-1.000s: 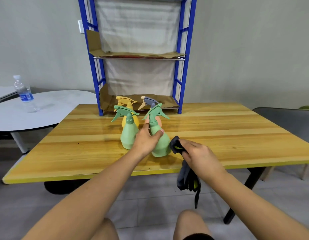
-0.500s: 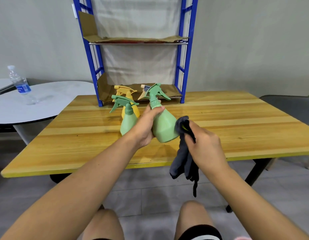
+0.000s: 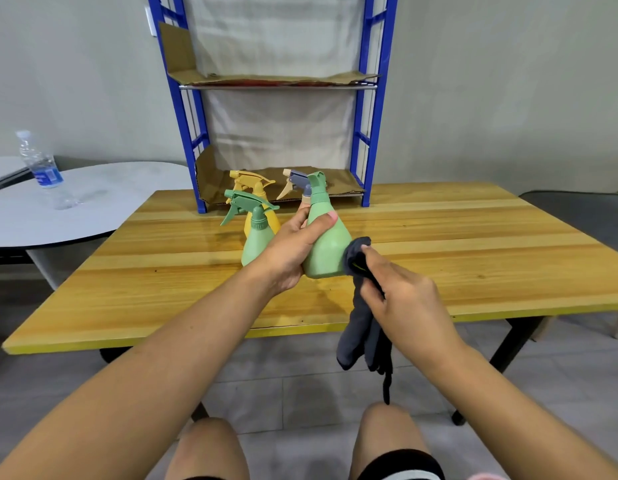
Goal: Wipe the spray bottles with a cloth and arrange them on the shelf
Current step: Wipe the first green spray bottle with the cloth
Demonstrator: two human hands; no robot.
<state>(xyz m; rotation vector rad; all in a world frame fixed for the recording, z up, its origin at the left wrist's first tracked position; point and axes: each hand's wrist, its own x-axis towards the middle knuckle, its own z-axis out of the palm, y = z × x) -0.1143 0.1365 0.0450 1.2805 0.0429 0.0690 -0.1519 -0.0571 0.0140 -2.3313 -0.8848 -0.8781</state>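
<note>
Above the table (image 3: 439, 233), left hand (image 3: 293, 252) gripping green spray bottle (image 3: 326, 247), right hand (image 3: 401, 296) pinching cloth (image 3: 361, 327) against it

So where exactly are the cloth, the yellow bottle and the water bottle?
cloth (image 3: 361, 327), head view, hanging folds.
yellow bottle (image 3: 271, 221), head view, body's right shoulder.
water bottle (image 3: 46, 173), head view, blue label.

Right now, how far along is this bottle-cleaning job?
Barely begun. Done: nothing is on the blue shelf yet; only cardboard lines it. In hand: the left hand grips a green spray bottle above the wooden table, while the right hand presses a dark cloth to its side. Left: a second green bottle, a yellow one and one with a grey trigger wait behind.
</note>
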